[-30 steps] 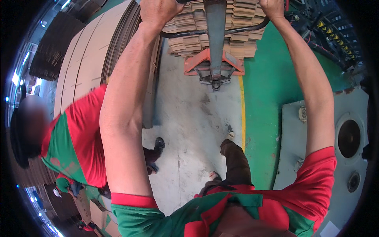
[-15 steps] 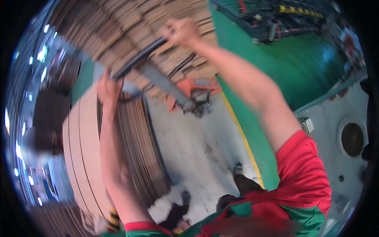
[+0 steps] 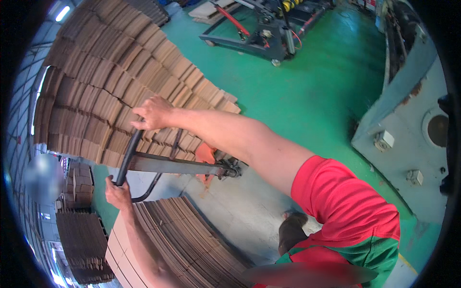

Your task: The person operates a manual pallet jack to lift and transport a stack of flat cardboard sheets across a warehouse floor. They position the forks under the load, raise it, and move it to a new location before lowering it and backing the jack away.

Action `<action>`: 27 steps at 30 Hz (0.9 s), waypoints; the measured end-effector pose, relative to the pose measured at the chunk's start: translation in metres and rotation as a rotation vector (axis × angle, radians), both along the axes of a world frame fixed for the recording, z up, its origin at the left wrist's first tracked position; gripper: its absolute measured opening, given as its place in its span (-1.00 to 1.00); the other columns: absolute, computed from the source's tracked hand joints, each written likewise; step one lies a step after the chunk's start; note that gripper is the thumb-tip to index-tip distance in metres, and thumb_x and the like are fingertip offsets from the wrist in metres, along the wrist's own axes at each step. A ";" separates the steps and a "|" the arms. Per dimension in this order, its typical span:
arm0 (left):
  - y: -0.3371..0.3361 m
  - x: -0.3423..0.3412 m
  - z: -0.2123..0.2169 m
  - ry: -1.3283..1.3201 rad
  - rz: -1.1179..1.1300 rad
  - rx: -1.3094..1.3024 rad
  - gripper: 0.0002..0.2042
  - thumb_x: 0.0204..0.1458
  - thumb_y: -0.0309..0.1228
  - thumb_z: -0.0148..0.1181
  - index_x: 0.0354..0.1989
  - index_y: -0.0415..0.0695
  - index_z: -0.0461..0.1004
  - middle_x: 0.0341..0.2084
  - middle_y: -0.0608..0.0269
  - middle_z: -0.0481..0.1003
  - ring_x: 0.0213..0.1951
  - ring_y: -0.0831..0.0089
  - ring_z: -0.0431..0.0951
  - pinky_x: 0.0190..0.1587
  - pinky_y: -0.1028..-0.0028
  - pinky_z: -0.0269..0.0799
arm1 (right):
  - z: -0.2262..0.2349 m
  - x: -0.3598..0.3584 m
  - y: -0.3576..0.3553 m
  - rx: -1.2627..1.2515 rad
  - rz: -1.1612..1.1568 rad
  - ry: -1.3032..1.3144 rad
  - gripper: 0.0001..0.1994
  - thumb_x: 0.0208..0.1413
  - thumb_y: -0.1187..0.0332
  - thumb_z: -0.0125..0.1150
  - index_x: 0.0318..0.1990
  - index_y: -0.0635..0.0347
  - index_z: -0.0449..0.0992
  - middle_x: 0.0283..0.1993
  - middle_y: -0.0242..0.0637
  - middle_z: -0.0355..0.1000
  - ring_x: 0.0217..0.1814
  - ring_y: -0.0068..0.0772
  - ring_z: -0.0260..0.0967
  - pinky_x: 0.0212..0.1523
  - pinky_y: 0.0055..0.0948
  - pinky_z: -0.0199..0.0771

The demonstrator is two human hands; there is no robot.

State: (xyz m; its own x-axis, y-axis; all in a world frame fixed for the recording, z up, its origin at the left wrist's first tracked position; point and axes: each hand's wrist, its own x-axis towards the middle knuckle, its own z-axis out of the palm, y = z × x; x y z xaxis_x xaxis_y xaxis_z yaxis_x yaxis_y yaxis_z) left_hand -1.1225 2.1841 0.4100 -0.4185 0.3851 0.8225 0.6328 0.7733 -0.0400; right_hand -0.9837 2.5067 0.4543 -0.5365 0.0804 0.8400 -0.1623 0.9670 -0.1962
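1. Green, smooth floor (image 3: 317, 86) spreads right of the right hand (image 3: 153, 114).
2. A tall, ridged brown cardboard stack (image 3: 110, 86) rises beyond both hands; a lower cardboard stack (image 3: 192, 235) sits near the left hand (image 3: 118, 195), to its right.
3. The grey-shafted, orange-based pallet jack (image 3: 177, 166) points rightward from between the hands.
4. Its black tubular grip bar (image 3: 128, 156) slants from hand to hand, right fingers curled over the upper end, left fist closed round the lower.
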 end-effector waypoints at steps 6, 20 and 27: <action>0.032 0.013 -0.033 -0.120 -0.129 0.047 -0.52 -0.21 -0.27 0.55 -0.06 -0.05 0.56 -0.50 0.00 0.60 -0.41 -0.04 0.64 -0.38 0.11 0.51 | -0.026 0.011 0.039 -0.008 -0.079 -0.083 -0.50 0.17 -0.22 0.13 -0.28 0.05 0.63 -0.45 -0.01 0.57 -0.36 0.12 0.57 -0.31 0.02 0.59; 0.127 0.013 -0.010 -0.006 -0.107 0.073 -0.63 -0.19 -0.14 0.47 -0.30 -0.07 0.50 -0.62 0.00 0.59 -0.51 -0.01 0.65 -0.47 0.05 0.54 | 0.000 0.007 0.141 0.170 -0.056 0.158 -0.74 0.19 0.12 0.21 -0.30 0.14 0.57 -0.46 0.03 0.48 -0.38 0.18 0.49 -0.34 0.00 0.42; 0.177 0.006 -0.013 -0.016 -0.002 0.146 -0.61 -0.20 -0.11 0.50 -0.34 -0.08 0.52 -0.55 0.00 0.62 -0.45 0.01 0.68 -0.37 0.08 0.59 | -0.011 -0.051 0.224 0.183 -0.026 0.226 -0.50 0.29 -0.04 0.19 0.06 0.27 0.62 -0.17 0.13 0.60 -0.18 0.12 0.60 -0.15 -0.11 0.54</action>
State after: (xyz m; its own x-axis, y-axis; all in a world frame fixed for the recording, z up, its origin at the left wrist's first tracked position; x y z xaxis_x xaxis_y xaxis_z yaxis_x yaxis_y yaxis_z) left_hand -1.1169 2.3607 0.3966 -0.4315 0.2630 0.8629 0.6341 0.7688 0.0828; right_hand -1.0345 2.7302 0.4436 -0.3335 -0.0720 0.9400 -0.1568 0.9874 0.0199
